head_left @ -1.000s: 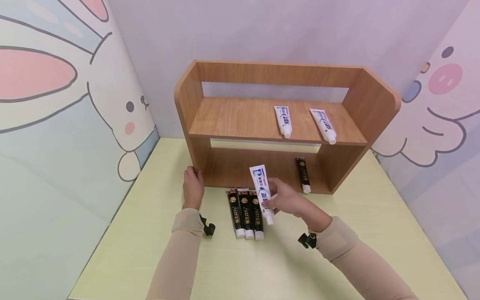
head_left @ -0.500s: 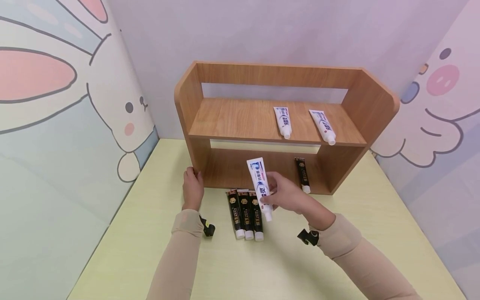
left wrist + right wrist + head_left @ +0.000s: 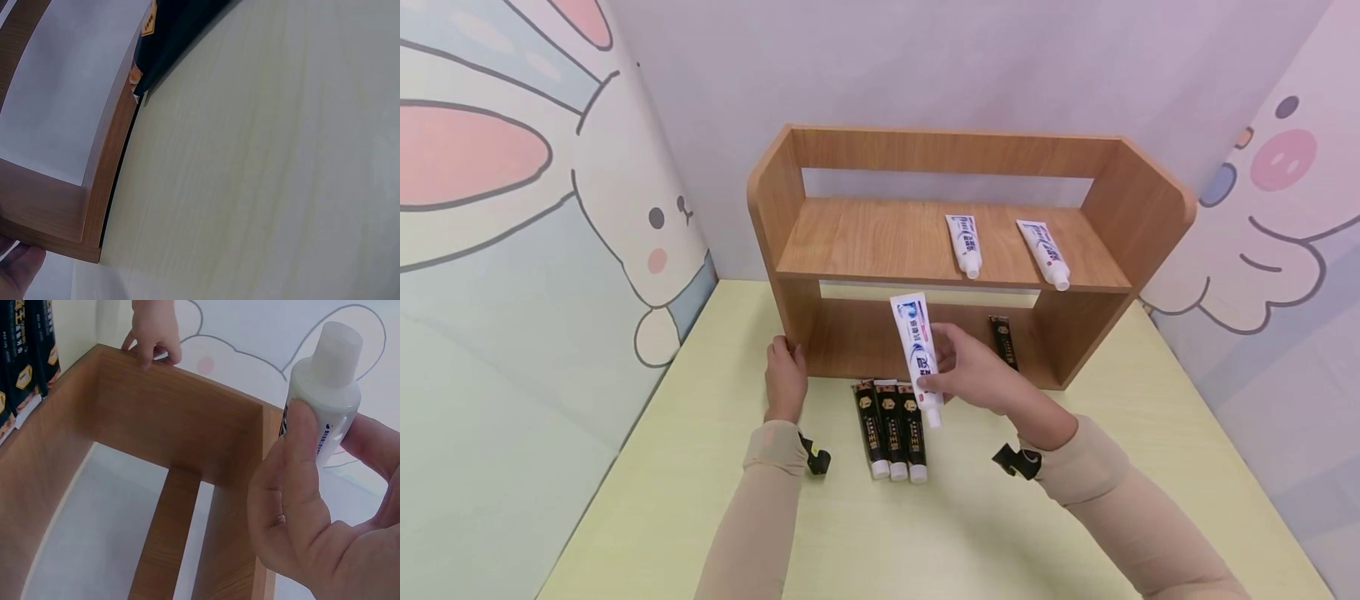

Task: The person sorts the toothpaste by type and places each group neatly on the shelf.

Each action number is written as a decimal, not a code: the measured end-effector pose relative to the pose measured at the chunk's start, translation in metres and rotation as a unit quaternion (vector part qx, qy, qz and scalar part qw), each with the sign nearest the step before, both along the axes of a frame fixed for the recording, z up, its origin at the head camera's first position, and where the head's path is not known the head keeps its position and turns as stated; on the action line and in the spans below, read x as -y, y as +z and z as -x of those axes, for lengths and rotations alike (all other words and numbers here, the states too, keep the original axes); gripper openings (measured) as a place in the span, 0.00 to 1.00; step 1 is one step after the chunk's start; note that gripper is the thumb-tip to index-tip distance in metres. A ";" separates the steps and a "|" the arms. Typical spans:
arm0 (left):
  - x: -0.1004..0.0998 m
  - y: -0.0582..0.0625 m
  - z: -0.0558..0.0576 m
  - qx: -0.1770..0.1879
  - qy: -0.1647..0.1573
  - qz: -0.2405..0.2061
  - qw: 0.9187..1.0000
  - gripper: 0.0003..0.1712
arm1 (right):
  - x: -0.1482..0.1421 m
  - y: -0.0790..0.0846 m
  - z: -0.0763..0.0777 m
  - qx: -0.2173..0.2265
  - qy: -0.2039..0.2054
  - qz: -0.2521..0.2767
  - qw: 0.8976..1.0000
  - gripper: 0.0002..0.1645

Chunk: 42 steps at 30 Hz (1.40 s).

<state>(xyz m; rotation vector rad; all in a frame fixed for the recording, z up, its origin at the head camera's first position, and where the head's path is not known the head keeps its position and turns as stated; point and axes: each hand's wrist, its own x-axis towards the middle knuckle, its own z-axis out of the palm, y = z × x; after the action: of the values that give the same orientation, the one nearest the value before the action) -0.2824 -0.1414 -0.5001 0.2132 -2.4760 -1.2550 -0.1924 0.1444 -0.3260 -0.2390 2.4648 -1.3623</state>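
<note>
My right hand [image 3: 977, 371] pinches a white toothpaste tube [image 3: 916, 346] between thumb and fingers, its cap pointing down toward me. In the right wrist view the white cap [image 3: 337, 353] shows large above the fingertips. The tube is raised in front of the lower level of a two-level wooden shelf [image 3: 865, 237]. With my left hand [image 3: 786, 379] I grip the front edge of the shelf's left side panel near its foot. Three black toothpaste tubes [image 3: 891, 429] lie side by side on the table before the shelf, caps toward me.
Two white toothpaste tubes [image 3: 964, 246] lie apart on the upper level, toward the right. On the lower level at the right lies a black tube [image 3: 1002, 340], its cap end hidden behind my right forearm. Cartoon-printed walls [image 3: 655, 133] flank the pale table [image 3: 700, 467].
My right hand has lifted the white tube up and away from me, from over the black tubes toward the shelf. The left hand keeps its place on the panel.
</note>
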 end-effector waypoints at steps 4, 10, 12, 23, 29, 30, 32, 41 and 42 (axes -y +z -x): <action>-0.001 0.000 -0.001 0.002 -0.001 -0.001 1.000 0.18 | 0.002 0.006 0.000 -0.001 0.002 0.005 1.000 0.48; 0.000 -0.001 0.000 -0.001 -0.002 0.001 1.000 0.18 | 0.004 0.014 0.002 -0.007 0.006 0.011 1.000 0.47; 0.000 0.000 0.000 -0.001 -0.003 0.001 1.000 0.18 | 0.004 0.017 0.004 -0.008 0.003 0.010 1.000 0.47; -0.001 0.001 -0.002 -0.001 -0.002 0.002 1.000 0.17 | 0.011 0.036 0.016 -0.005 -0.017 -0.002 1.000 0.47; 0.000 -0.001 0.000 -0.008 0.002 0.008 1.000 0.16 | 0.015 0.044 0.024 0.011 -0.035 0.025 0.999 0.47; 0.000 -0.002 0.001 -0.008 0.002 0.009 1.000 0.16 | 0.016 0.046 0.025 0.012 -0.035 0.029 0.999 0.47; 0.000 -0.003 0.001 -0.009 0.004 0.010 1.000 0.15 | 0.016 0.048 0.028 0.010 -0.032 0.035 0.999 0.46; 0.001 -0.003 0.000 -0.011 0.004 0.005 1.000 0.16 | 0.021 0.061 0.039 -0.018 -0.026 0.025 0.999 0.45; 0.001 -0.003 -0.001 -0.011 0.004 0.003 1.000 0.16 | 0.021 0.062 0.040 -0.018 -0.029 0.020 0.999 0.45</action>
<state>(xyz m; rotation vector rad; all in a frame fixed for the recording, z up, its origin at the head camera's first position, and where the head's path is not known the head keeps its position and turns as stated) -0.2818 -0.1426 -0.5030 0.2060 -2.4587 -1.2401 -0.2321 0.1231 -0.2643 -0.2049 2.4947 -1.4431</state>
